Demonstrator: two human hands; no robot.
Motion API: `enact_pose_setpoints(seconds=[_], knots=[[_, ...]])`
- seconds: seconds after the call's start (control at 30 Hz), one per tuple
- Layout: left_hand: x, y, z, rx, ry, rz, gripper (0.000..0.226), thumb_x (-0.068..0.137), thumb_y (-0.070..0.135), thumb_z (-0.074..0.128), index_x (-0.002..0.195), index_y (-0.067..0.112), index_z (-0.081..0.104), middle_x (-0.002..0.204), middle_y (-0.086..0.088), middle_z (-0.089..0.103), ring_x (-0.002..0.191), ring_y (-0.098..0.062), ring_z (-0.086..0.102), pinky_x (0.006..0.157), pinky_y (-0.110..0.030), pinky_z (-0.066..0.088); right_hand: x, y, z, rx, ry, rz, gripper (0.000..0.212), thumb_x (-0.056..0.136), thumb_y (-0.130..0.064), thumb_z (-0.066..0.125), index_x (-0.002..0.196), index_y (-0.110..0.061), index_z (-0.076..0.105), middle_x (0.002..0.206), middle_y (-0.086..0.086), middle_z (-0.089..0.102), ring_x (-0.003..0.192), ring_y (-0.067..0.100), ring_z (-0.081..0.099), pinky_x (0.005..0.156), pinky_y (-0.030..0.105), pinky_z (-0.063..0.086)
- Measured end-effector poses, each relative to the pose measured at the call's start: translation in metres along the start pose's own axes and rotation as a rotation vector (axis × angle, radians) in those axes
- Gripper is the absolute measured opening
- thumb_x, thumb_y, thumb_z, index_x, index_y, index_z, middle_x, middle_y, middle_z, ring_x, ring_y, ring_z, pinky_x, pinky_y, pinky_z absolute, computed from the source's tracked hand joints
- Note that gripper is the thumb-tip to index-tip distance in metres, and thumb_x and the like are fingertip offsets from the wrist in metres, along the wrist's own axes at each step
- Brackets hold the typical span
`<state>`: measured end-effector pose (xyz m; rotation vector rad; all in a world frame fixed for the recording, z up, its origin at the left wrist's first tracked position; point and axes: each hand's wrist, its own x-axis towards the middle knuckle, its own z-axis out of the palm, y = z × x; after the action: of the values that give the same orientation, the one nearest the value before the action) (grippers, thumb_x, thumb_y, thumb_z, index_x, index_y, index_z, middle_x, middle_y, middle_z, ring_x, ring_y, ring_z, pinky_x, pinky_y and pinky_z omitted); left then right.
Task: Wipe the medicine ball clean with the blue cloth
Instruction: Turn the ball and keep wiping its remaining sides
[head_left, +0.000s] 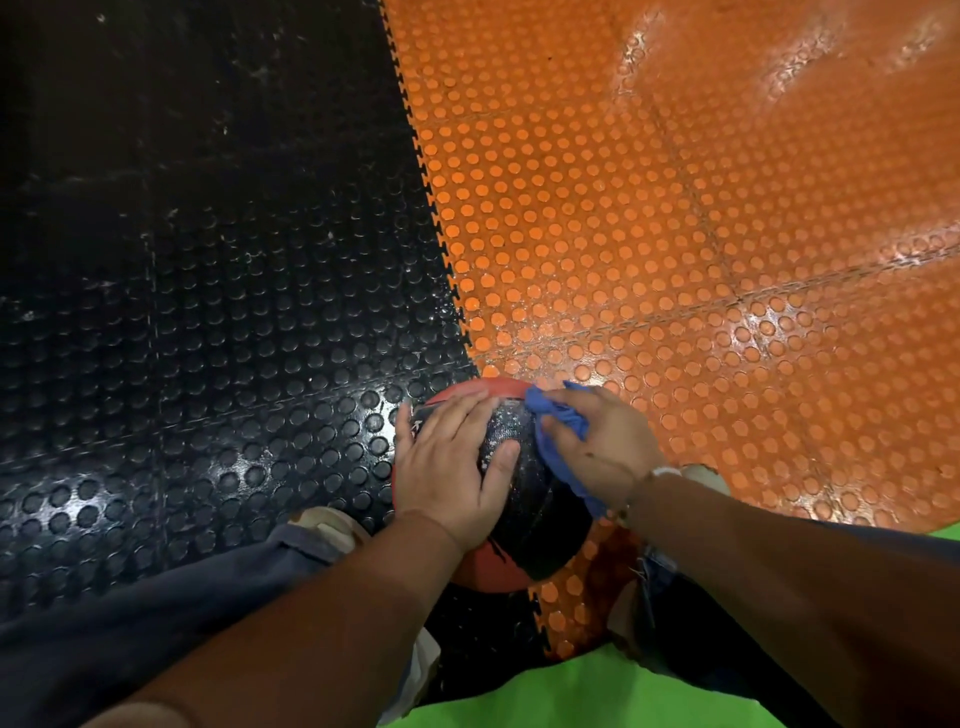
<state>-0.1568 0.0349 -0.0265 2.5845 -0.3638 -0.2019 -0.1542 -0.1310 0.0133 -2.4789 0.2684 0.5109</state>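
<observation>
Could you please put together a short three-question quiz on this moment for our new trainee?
1. True or false: the left hand lies flat on top of the medicine ball.
2. Which hand holds the blue cloth? A) left B) right C) neither
3. Fill in: the ball sits on the seam where the black floor mat meets the ______ mat.

Key
1. True; the palm and spread fingers rest on the ball.
2. B; the right hand presses the bunched cloth against the ball's right side.
3. Orange.
</observation>
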Motion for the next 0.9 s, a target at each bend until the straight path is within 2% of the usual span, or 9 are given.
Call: enact_pose_setpoints(seconds=[0.13, 0.33, 0.4, 0.5, 0.57, 0.67, 0.73, 0.8, 0.9], knots=[[-0.001, -0.007, -0.004, -0.02, 0.006, -0.012, 0.06, 0.092, 0.054, 0.023, 0.131, 0.024, 0.057, 0.135, 0.009, 0.054, 0.126, -0.012, 0.048, 0.114, -0.035, -0.014, 0.02, 0.015, 0.002, 0.109, -0.027, 0.416, 0.03, 0.097, -0.025, 0.044, 0.118, -0.01, 0.06, 0.11, 0.012, 0.064, 0.089, 0.024, 0.058, 0.078, 0.027, 0.045], [0.005, -0.016, -0.007, 0.021, 0.06, -0.1, 0.062, 0.086, 0.051, 0.023, 0.133, 0.026, 0.054, 0.139, 0.01, 0.05, 0.128, -0.009, 0.045, 0.113, -0.032, -0.017, 0.0, -0.012, 0.016, 0.015, 0.126, -0.071, 0.033, 0.092, -0.031, 0.052, 0.123, -0.022, 0.059, 0.112, 0.003, 0.055, 0.088, 0.015, 0.049, 0.084, 0.021, 0.04], [0.009, -0.015, -0.01, 0.026, 0.044, -0.115, 0.066, 0.084, 0.054, 0.018, 0.136, 0.03, 0.05, 0.142, 0.014, 0.046, 0.131, -0.006, 0.039, 0.111, -0.031, -0.02, 0.013, 0.0, 0.011, 0.101, 0.123, 0.082, 0.03, 0.092, -0.031, 0.053, 0.118, -0.018, 0.062, 0.108, 0.005, 0.061, 0.088, 0.02, 0.057, 0.086, 0.028, 0.047], [0.017, -0.007, -0.006, 0.051, 0.027, -0.131, 0.067, 0.083, 0.054, 0.016, 0.139, 0.031, 0.046, 0.144, 0.015, 0.042, 0.134, -0.005, 0.034, 0.106, -0.027, -0.027, 0.031, 0.003, 0.007, 0.18, 0.084, 0.322, 0.025, 0.094, -0.031, 0.048, 0.11, -0.019, 0.063, 0.08, 0.001, 0.063, 0.072, 0.019, 0.059, 0.07, 0.029, 0.049], [0.021, -0.004, -0.003, 0.069, 0.028, -0.145, 0.069, 0.081, 0.054, 0.015, 0.139, 0.03, 0.046, 0.145, 0.014, 0.043, 0.135, -0.007, 0.034, 0.106, -0.026, -0.028, 0.028, -0.01, 0.009, 0.107, 0.077, 0.185, 0.023, 0.093, -0.031, 0.048, 0.11, -0.026, 0.063, 0.086, 0.0, 0.062, 0.074, 0.018, 0.058, 0.069, 0.026, 0.046], [0.022, -0.006, -0.005, 0.069, -0.007, -0.156, 0.062, 0.085, 0.05, 0.023, 0.14, 0.032, 0.044, 0.146, 0.015, 0.041, 0.135, -0.005, 0.032, 0.109, -0.029, -0.024, 0.007, -0.013, 0.012, 0.001, 0.097, -0.033, 0.033, 0.092, -0.033, 0.052, 0.124, -0.025, 0.058, 0.121, 0.007, 0.055, 0.099, 0.024, 0.056, 0.085, 0.027, 0.042], [0.022, -0.006, -0.007, 0.067, -0.038, -0.15, 0.06, 0.085, 0.05, 0.024, 0.14, 0.034, 0.042, 0.146, 0.017, 0.038, 0.136, -0.003, 0.03, 0.108, -0.03, -0.025, 0.013, 0.003, 0.011, 0.067, 0.107, 0.101, 0.033, 0.092, -0.032, 0.053, 0.123, -0.021, 0.059, 0.122, 0.01, 0.058, 0.104, 0.027, 0.057, 0.09, 0.03, 0.044], [0.021, -0.002, -0.006, 0.061, -0.026, -0.147, 0.06, 0.085, 0.051, 0.024, 0.139, 0.034, 0.044, 0.146, 0.018, 0.039, 0.135, -0.004, 0.031, 0.106, -0.028, -0.029, 0.025, 0.012, 0.007, 0.19, 0.118, 0.315, 0.031, 0.092, -0.031, 0.053, 0.119, -0.018, 0.062, 0.102, 0.009, 0.066, 0.087, 0.025, 0.061, 0.083, 0.032, 0.051], [0.02, 0.001, -0.002, 0.062, 0.004, -0.168, 0.071, 0.079, 0.056, 0.016, 0.137, 0.031, 0.049, 0.143, 0.016, 0.043, 0.134, -0.005, 0.035, 0.107, -0.027, -0.027, 0.022, -0.001, 0.01, 0.14, 0.112, 0.22, 0.028, 0.093, -0.029, 0.051, 0.118, -0.025, 0.062, 0.107, 0.002, 0.064, 0.086, 0.02, 0.059, 0.082, 0.025, 0.047]])
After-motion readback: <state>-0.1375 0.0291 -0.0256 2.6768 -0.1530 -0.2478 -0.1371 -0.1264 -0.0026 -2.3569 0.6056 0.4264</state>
